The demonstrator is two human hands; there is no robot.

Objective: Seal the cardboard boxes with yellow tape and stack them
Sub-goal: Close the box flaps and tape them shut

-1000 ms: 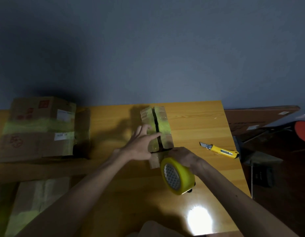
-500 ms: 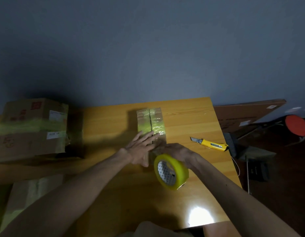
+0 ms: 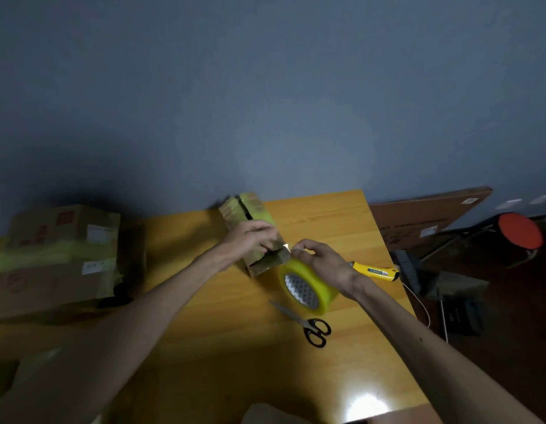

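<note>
A small cardboard box with yellowish tape on its flaps lies near the middle of the wooden table. My left hand grips its near end, fingers curled over the top. A roll of yellow tape stands just right of the box. My right hand sits over the roll and pinches a shiny strip of tape close to the box's near corner. A large taped cardboard box stands at the table's left end.
Black-handled scissors lie in front of the roll. A yellow utility knife lies to the right, near the table edge. Flat cardboard leans on the wall at right, beside a red stool.
My left hand went from lying flat on the box to gripping its near end. My right hand shifted to pinch the tape end above the roll. The camera tilted and scissors came into view.
</note>
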